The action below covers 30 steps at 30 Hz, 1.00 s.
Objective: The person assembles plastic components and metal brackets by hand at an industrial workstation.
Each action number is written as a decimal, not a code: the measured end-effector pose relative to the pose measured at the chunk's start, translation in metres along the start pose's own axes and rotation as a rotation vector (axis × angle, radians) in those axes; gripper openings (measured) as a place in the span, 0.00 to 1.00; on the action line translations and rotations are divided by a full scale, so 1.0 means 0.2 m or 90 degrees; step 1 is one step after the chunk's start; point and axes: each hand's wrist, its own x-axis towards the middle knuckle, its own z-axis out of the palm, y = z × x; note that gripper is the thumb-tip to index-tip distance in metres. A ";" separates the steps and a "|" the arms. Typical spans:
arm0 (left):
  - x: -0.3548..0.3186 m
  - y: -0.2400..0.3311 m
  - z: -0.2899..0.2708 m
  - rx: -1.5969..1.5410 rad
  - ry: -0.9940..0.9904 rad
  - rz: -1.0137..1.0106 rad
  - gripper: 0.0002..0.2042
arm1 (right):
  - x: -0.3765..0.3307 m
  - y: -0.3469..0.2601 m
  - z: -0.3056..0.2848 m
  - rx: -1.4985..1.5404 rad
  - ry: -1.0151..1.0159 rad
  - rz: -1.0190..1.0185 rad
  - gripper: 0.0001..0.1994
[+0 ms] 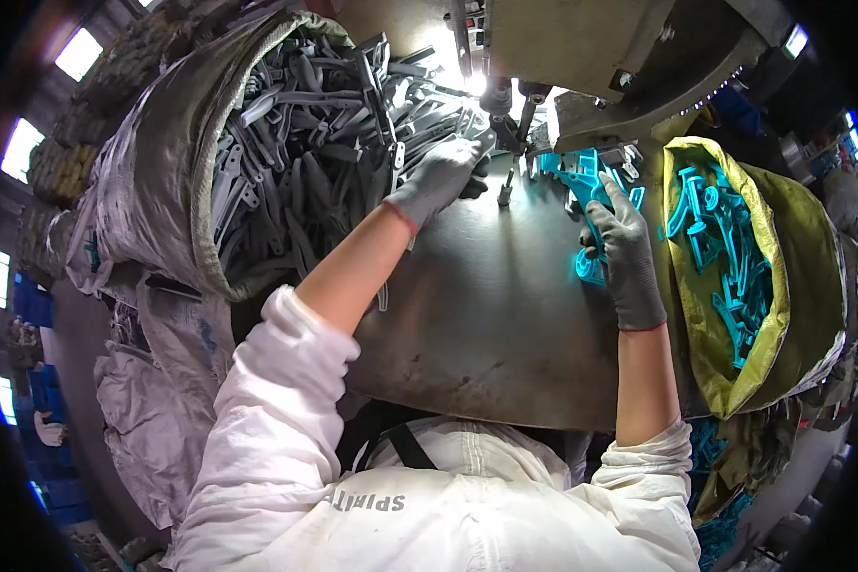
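Note:
My left hand [440, 181], in a grey glove with a red cuff, is closed around the end of a flat grey lever-like part [486, 141] beside the machine's spindle [496, 98]. Its fingertips are partly hidden. To the right, my gloved right hand [631, 262] grips a turquoise plastic bracket-like part [577, 172] just above the table, index finger stretched along it. A round turquoise end [589, 268] shows below those fingers. Between the hands a short metal pin [505, 191] stands on the metal table [486, 334].
A large woven sack [157, 181] at the left spills grey lever-like parts [291, 153] toward my left hand. On the right, a yellow sack [780, 296] holds turquoise parts [725, 238]. The machine's heavy metal body [582, 43] overhangs the table's far side, near a bright lamp [475, 84].

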 end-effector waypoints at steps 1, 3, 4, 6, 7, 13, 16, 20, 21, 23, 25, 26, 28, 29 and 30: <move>-0.08 0.03 -0.01 0.006 -0.023 0.011 0.15 | -0.01 0.00 -0.01 0.007 0.011 0.001 0.28; -0.24 0.05 0.00 0.016 -0.021 -0.028 0.16 | 0.00 0.02 0.00 0.037 0.006 0.018 0.28; -0.29 0.05 0.03 -0.019 -0.023 -0.045 0.15 | 0.01 0.02 0.01 0.067 -0.010 0.019 0.28; -0.33 0.08 0.07 -0.035 -0.071 -0.013 0.14 | 0.04 0.03 0.05 0.102 -0.032 0.031 0.27; -0.33 0.10 0.09 -0.026 -0.077 -0.013 0.15 | 0.06 0.03 0.07 0.101 -0.026 0.039 0.27; -0.29 0.18 0.12 -0.039 -0.074 -0.095 0.15 | 0.09 0.01 0.16 0.137 -0.051 0.082 0.29; -0.30 0.18 0.12 -0.041 -0.099 -0.091 0.16 | 0.08 0.04 0.20 0.039 -0.060 0.043 0.28; -0.28 0.16 0.16 -0.009 -0.065 -0.077 0.17 | 0.12 0.07 0.23 0.005 -0.106 0.029 0.27; -0.29 0.16 0.16 0.018 -0.063 -0.103 0.17 | 0.12 0.08 0.23 0.001 -0.110 0.046 0.26; -0.30 0.15 0.12 0.405 -0.025 0.037 0.17 | 0.13 0.11 0.23 -0.039 -0.104 0.073 0.26; -0.36 0.13 0.06 0.609 0.165 0.374 0.12 | 0.13 0.14 0.22 -0.057 -0.103 0.081 0.27; -0.38 0.14 -0.01 0.714 0.260 0.378 0.11 | 0.13 0.15 0.22 -0.047 -0.110 0.069 0.27; -0.41 0.15 -0.13 0.863 0.325 0.298 0.24 | 0.13 0.16 0.22 -0.028 -0.104 0.060 0.27; -0.41 0.14 -0.17 0.944 0.370 0.230 0.30 | 0.13 0.16 0.22 -0.037 -0.090 0.076 0.27; -0.41 0.13 -0.18 0.995 0.355 0.108 0.35 | 0.12 0.16 0.23 -0.032 -0.091 0.075 0.27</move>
